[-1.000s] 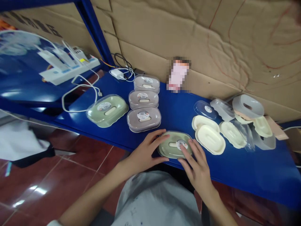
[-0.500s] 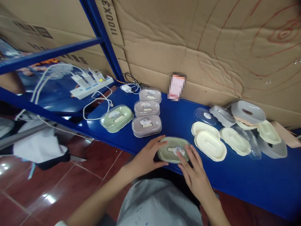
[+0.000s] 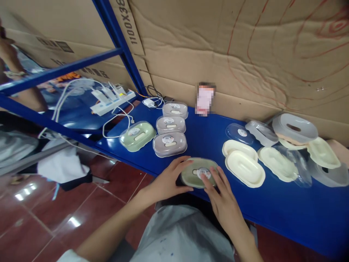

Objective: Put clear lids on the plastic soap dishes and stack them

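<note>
A green oval soap box (image 3: 196, 174) with a clear lid and a round sticker lies at the front edge of the blue shelf (image 3: 207, 136). My left hand (image 3: 167, 180) cups its left end, fingers curled over the lid. My right hand (image 3: 222, 199) rests on its right side, fingertips pressing the lid by the sticker. Behind it stand three grey-brown lidded boxes (image 3: 170, 143) in a row and another green lidded box (image 3: 137, 135) to their left.
Cream oval trays (image 3: 244, 168), clear lids (image 3: 239, 133) and grey box parts (image 3: 295, 127) lie loose at the right. A white power strip (image 3: 112, 102) with cables sits on the left shelf. Cardboard lines the back wall. Red tiled floor lies below; a blue upright post (image 3: 120, 42) stands at the left.
Both hands stay on the green box, which has slid slightly left and nearer the edge. The camera has tilted up and right, showing more cardboard and another person's arm at far left.
</note>
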Demonstrator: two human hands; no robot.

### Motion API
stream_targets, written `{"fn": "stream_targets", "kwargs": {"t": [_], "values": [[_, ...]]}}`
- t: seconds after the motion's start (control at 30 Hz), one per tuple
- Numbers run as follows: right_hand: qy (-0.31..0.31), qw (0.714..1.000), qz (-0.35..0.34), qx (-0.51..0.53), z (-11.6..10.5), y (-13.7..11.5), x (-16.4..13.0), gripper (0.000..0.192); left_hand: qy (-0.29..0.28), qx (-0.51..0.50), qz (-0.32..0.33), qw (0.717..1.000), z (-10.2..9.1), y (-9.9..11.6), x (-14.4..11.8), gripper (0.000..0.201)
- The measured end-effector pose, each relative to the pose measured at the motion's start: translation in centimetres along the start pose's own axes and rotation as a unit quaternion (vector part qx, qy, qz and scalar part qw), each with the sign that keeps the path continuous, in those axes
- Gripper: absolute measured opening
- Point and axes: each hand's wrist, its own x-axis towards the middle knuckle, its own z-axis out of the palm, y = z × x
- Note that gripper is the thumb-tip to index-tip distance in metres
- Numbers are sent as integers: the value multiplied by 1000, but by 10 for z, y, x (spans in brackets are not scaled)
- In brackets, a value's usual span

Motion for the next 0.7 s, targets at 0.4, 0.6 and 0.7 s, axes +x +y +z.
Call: {"fn": "stream_targets", "kwargs": {"t": [0.4, 0.6, 0.7], "values": [[13, 1000, -11, -24, 0, 0, -14, 73, -8, 50, 19, 999, 2, 3, -3, 92], [13, 1000, -19, -15, 0, 1, -16, 75, 2, 63, 22, 998, 4, 2, -4, 94], [26, 1000, -14, -8, 0, 0, -17, 78, 0, 65, 21, 998, 4, 4, -4, 93]]}}
